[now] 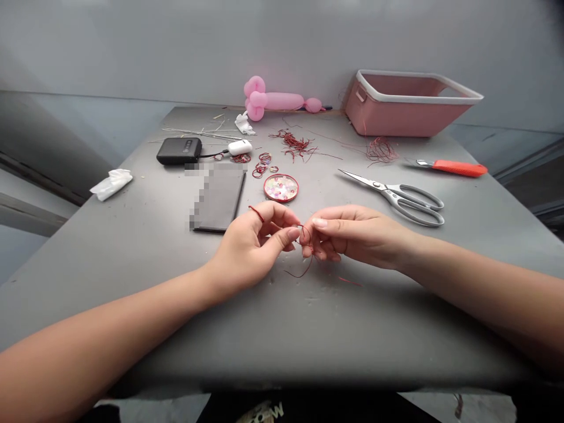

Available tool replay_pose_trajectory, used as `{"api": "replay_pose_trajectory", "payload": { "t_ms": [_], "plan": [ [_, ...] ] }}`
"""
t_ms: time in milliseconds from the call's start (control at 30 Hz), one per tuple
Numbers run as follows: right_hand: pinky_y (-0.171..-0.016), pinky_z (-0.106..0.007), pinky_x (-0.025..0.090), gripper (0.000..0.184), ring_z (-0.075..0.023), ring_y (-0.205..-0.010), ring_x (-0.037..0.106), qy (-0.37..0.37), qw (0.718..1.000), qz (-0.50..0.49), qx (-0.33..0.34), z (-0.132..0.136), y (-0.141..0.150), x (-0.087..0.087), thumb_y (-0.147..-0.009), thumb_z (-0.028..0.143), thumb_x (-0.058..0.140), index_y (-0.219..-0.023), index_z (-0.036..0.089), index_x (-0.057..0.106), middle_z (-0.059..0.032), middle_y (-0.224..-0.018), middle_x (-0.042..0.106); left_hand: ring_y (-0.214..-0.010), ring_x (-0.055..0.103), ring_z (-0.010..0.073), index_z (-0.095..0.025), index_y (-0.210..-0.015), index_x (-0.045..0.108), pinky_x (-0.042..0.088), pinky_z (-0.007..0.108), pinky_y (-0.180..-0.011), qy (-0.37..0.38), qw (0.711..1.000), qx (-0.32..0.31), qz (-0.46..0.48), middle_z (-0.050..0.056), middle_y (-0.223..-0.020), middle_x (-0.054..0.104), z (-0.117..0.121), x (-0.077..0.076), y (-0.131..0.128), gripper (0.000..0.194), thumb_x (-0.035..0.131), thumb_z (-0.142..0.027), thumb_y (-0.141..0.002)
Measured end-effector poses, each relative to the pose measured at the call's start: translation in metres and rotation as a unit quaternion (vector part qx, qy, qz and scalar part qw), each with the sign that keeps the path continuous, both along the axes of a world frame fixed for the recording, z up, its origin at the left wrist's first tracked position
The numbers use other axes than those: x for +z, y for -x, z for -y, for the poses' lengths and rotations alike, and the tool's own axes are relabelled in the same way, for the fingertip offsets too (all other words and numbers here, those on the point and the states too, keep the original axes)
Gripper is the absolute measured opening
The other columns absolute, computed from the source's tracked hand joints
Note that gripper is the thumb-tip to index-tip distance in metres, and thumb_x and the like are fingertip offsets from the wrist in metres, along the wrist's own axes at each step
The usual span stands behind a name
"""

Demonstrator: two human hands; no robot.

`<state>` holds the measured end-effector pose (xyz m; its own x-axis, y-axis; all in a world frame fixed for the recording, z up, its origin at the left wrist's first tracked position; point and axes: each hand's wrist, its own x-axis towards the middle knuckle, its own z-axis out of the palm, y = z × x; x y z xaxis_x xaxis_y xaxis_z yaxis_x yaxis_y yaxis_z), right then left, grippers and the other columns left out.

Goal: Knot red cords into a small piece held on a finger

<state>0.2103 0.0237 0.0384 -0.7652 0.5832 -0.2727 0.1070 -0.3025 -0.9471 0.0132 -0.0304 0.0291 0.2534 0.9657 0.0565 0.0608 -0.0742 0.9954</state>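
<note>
Thin dark-red cord (304, 272) runs between my two hands and forms a small loop, with a loose end hanging below. My left hand (264, 238) pinches the cord between thumb and forefinger; a red cord ring circles one of its fingers. Close beside it, my right hand (352, 232) has its thumb and fingers closed on the same cord. Just beyond the hands lies a round red-rimmed dish (265, 189) of pale sequins or beads. Several finished-looking red cord rings (259, 171) lie behind it.
Grey-handled scissors (396, 197) and an orange utility knife (458, 168) lie to the right. At the back are a pink basket (396, 117), a pink balloon (282, 101) and cut cord pieces (296, 144). Left are a black phone (222, 200), a power bank (178, 151) and a tissue (112, 183).
</note>
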Motion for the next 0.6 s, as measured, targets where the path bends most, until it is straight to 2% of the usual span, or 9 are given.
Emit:
{"api": "replay_pose_trajectory", "payload": {
  "t_ms": [67, 167, 267, 333, 400, 467, 533, 600],
  "plan": [
    [-0.051, -0.020, 0.037, 0.025, -0.0075, -0.061, 0.051, 0.044, 0.999, -0.010, -0.001, 0.000, 0.001, -0.002, -0.081, 0.039, 0.070, -0.081, 0.014, 0.067, -0.0038, -0.079, 0.066, -0.073, 0.064, 0.0096, -0.015, -0.089, 0.058, 0.052, 0.022, -0.069, 0.014, 1.000, -0.004, 0.013, 0.000, -0.080, 0.065, 0.000, 0.000, 0.000, 0.013, 0.065, -0.026, -0.086],
    [-0.049, -0.020, 0.032, 0.021, -0.0053, -0.054, 0.046, 0.060, 0.998, -0.020, -0.003, 0.002, 0.002, -0.005, -0.076, 0.033, 0.076, -0.078, 0.014, 0.067, -0.0014, -0.073, 0.063, -0.071, 0.063, 0.0086, -0.015, -0.089, 0.059, 0.052, 0.022, -0.069, 0.023, 0.999, -0.010, 0.029, 0.000, -0.081, 0.065, 0.001, 0.001, -0.001, 0.015, 0.068, -0.026, -0.084],
    [-0.050, -0.020, 0.032, 0.020, -0.0047, -0.052, 0.043, 0.038, 0.999, -0.015, -0.001, 0.003, 0.003, -0.007, -0.076, 0.032, 0.075, -0.075, 0.014, 0.066, 0.0012, -0.065, 0.059, -0.072, 0.064, 0.0087, -0.014, -0.088, 0.060, 0.053, 0.022, -0.071, 0.040, 0.998, -0.016, 0.044, 0.000, -0.080, 0.065, 0.002, 0.002, -0.002, 0.015, 0.069, -0.025, -0.083],
    [-0.052, -0.021, 0.035, 0.022, -0.0062, -0.055, 0.046, -0.006, 1.000, 0.012, -0.010, 0.005, 0.003, -0.005, -0.076, 0.033, 0.075, -0.076, 0.014, 0.064, 0.0009, -0.066, 0.059, -0.073, 0.064, 0.0092, -0.014, -0.087, 0.060, 0.053, 0.023, -0.073, 0.079, 0.995, -0.022, 0.061, 0.000, -0.080, 0.065, 0.002, 0.003, -0.002, 0.016, 0.070, -0.025, -0.082],
    [-0.054, -0.023, 0.039, 0.020, -0.0085, -0.058, 0.050, -0.087, 0.994, 0.053, -0.030, 0.009, 0.003, -0.001, -0.076, 0.033, 0.073, -0.076, 0.015, 0.064, -0.0007, -0.068, 0.061, -0.070, 0.064, 0.0085, -0.014, -0.087, 0.059, 0.054, 0.024, -0.073, 0.145, 0.985, -0.038, 0.088, -0.001, -0.081, 0.064, 0.000, 0.003, -0.001, 0.019, 0.072, -0.026, -0.080],
    [-0.055, -0.025, 0.041, 0.012, -0.0101, -0.059, 0.051, -0.220, 0.970, 0.093, -0.051, 0.012, 0.003, 0.003, -0.076, 0.027, 0.068, -0.075, 0.016, 0.063, -0.0010, -0.068, 0.061, -0.064, 0.062, 0.0067, -0.015, -0.087, 0.058, 0.054, 0.024, -0.069, 0.205, 0.970, -0.067, 0.113, -0.002, -0.079, 0.062, -0.001, 0.003, -0.001, 0.021, 0.073, -0.028, -0.079],
    [-0.055, -0.026, 0.041, 0.006, -0.0106, -0.058, 0.050, -0.381, 0.916, 0.114, -0.058, 0.013, 0.001, 0.007, -0.078, 0.020, 0.062, -0.072, 0.019, 0.062, 0.0001, -0.064, 0.060, -0.058, 0.059, 0.0056, -0.015, -0.088, 0.058, 0.054, 0.023, -0.065, 0.236, 0.958, -0.101, 0.127, -0.004, -0.074, 0.061, -0.003, 0.002, 0.001, 0.023, 0.073, -0.031, -0.079],
    [-0.057, -0.027, 0.043, 0.011, -0.0117, -0.060, 0.051, -0.539, 0.833, 0.112, -0.057, 0.013, -0.001, 0.008, -0.080, 0.016, 0.058, -0.071, 0.021, 0.061, -0.0005, -0.065, 0.061, -0.055, 0.056, 0.0051, -0.016, -0.089, 0.058, 0.053, 0.023, -0.064, 0.241, 0.953, -0.126, 0.131, -0.003, -0.073, 0.060, -0.003, 0.002, 0.002, 0.023, 0.072, -0.033, -0.080]
  ]
}}
